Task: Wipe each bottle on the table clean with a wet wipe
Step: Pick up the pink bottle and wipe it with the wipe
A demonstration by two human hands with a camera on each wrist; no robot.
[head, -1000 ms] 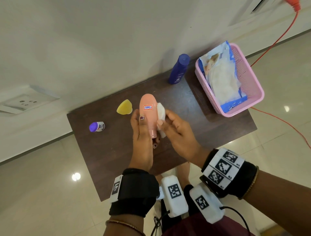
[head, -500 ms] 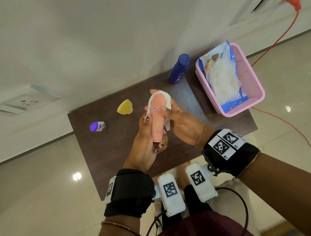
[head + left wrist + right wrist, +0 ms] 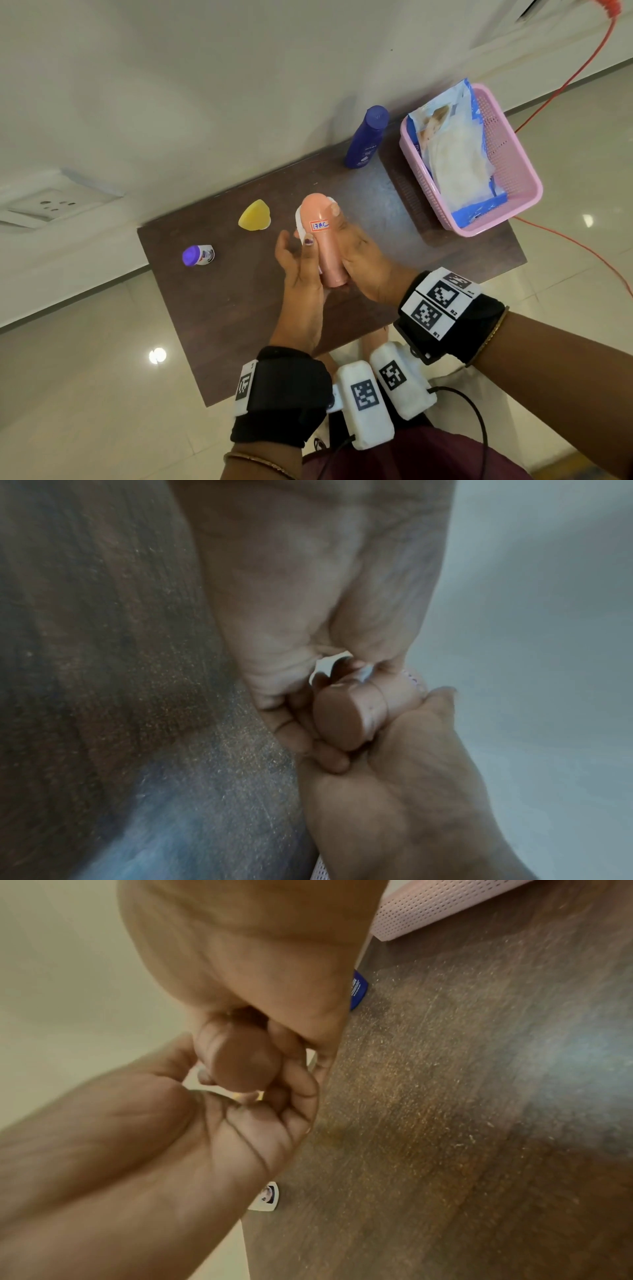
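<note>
A peach bottle (image 3: pixel 324 246) with a red-edged label is held above the dark table (image 3: pixel 239 325) between both hands. My left hand (image 3: pixel 301 253) grips its lower part, thumb on the front. My right hand (image 3: pixel 356 246) wraps round it from the right and presses a white wet wipe (image 3: pixel 300 222) against its back; only the wipe's edge shows, at the bottle's upper left. The bottle's round base (image 3: pixel 346 718) shows in the left wrist view, with a scrap of wipe (image 3: pixel 323 666) behind it, and the base (image 3: pixel 240 1064) shows in the right wrist view too.
A tall blue bottle (image 3: pixel 366 137) stands at the table's back. A yellow bottle (image 3: pixel 255 215) and a small purple-capped bottle (image 3: pixel 198 255) stand to the left. A pink basket (image 3: pixel 513 164) holds a wipes packet (image 3: pixel 452 161) at the right. An orange cable (image 3: pixel 565 85) runs along the floor behind.
My right hand has slid the wipe from the bottle's top and front round to its back, so it now peeks out on the left. Both hands came slightly nearer me.
</note>
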